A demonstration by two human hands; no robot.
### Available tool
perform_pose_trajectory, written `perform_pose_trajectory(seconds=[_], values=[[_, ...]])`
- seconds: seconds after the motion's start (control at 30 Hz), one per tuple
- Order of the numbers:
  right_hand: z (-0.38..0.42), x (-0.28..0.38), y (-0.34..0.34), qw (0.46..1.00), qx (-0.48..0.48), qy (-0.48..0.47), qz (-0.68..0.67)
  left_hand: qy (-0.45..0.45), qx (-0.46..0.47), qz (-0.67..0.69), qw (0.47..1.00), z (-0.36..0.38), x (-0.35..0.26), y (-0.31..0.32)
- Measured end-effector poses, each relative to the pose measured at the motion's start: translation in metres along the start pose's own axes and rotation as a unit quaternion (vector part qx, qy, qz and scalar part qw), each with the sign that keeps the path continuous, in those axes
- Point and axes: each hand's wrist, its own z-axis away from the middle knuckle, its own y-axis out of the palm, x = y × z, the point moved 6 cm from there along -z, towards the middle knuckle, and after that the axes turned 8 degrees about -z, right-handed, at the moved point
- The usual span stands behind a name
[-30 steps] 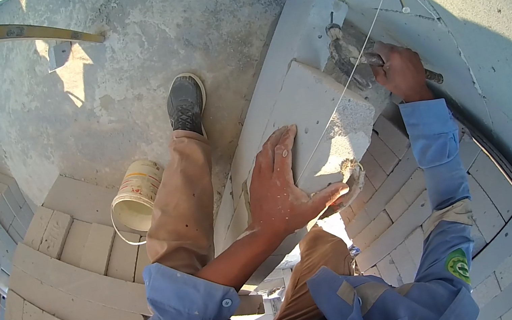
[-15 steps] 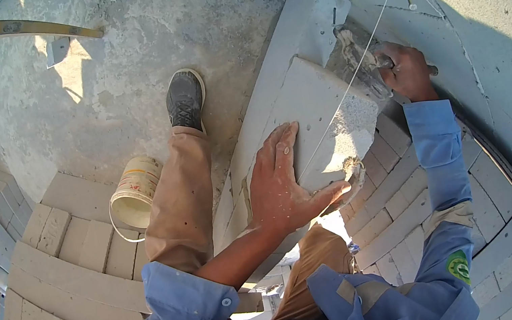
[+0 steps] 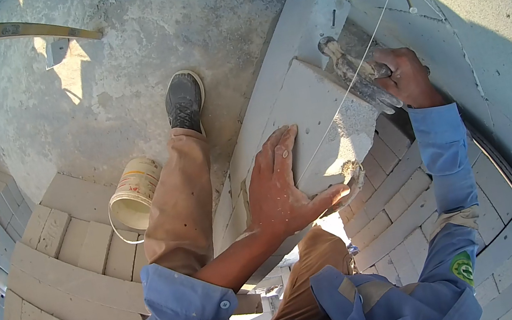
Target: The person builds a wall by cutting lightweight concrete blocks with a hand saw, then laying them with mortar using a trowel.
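Note:
My left hand [image 3: 278, 187] lies on a pale grey concrete block [image 3: 325, 127], fingers stretched over its top and the thumb reaching toward a mortar-smeared corner. My right hand [image 3: 407, 75] is closed around the dark handle of a mortar-caked trowel [image 3: 357, 73]. The trowel is at the block's far right end, beside the wall; its exact contact with the block is hard to make out. A thin white string [image 3: 359, 66] runs slantwise above the block, passing in front of the trowel.
Another block with a nail [image 3: 334, 17] in it adjoins the far end. A tall block wall [image 3: 510, 87] rises on the right. A white bucket [image 3: 136, 191] stands by my leg, among stacked blocks [image 3: 69, 268]. A curved yellow bar [image 3: 31, 28] lies at upper left.
My right hand has turned the trowel and shifted slightly, with its far end moving up and left. My left hand has stayed in place on the block.

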Motion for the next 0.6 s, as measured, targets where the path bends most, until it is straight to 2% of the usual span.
perform_pose_trajectory(seconds=[0.1,0.17,0.2,0.27,0.3,0.37,0.4,0.47,0.57,0.6], values=[[-0.002,-0.015,0.015,0.996,0.034,0.03,0.081,-0.008,0.005,0.002,1.0,0.002,-0.001,0.001],[-0.003,-0.028,0.01,0.973,0.0,0.135,0.185,-0.005,-0.006,0.001,1.0,0.001,-0.001,0.0],[-0.006,-0.025,0.007,0.973,-0.005,0.129,0.189,-0.003,-0.015,0.001,1.0,-0.004,0.0,-0.002],[0.01,-0.009,0.006,0.993,-0.051,0.088,0.055,-0.012,0.005,0.002,1.0,0.0,0.0,0.0],[0.01,-0.008,0.004,0.993,-0.051,0.089,0.054,-0.013,0.006,0.002,1.0,0.0,-0.001,0.0],[0.009,0.006,0.0,0.998,-0.034,-0.018,0.053,-0.007,-0.017,0.007,1.0,-0.001,-0.006,-0.007],[0.003,0.002,0.0,0.998,-0.038,-0.019,0.054,-0.004,-0.019,0.004,1.0,-0.002,-0.005,-0.008],[-0.005,-0.022,0.0,0.973,-0.035,0.103,0.202,-0.002,-0.02,0.013,1.0,0.0,-0.005,-0.006],[0.005,-0.017,0.001,0.976,-0.045,0.108,0.182,-0.006,0.001,-0.007,1.0,0.0,-0.002,0.0],[0.011,-0.013,0.0,0.988,-0.051,0.074,0.129,-0.009,0.001,-0.006,1.0,0.0,-0.001,0.0]])
